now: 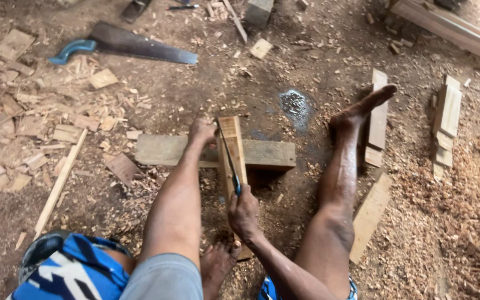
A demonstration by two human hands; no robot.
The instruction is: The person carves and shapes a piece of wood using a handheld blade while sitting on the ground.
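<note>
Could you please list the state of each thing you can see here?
Left hand: gripping the far end of the wooden block.
Right hand: closed on the small saw's handle.
Small saw: blade lying along the block.
Wooden block: propped across the plank.
Handsaw: lying flat, unused.

Bare floor beyond the plank – offcuts crowd left.

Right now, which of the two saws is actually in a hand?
The narrow saw gripped by the right hand, blade on the upright block. The broad blue-handled handsaw lies untouched on the floor.
</note>
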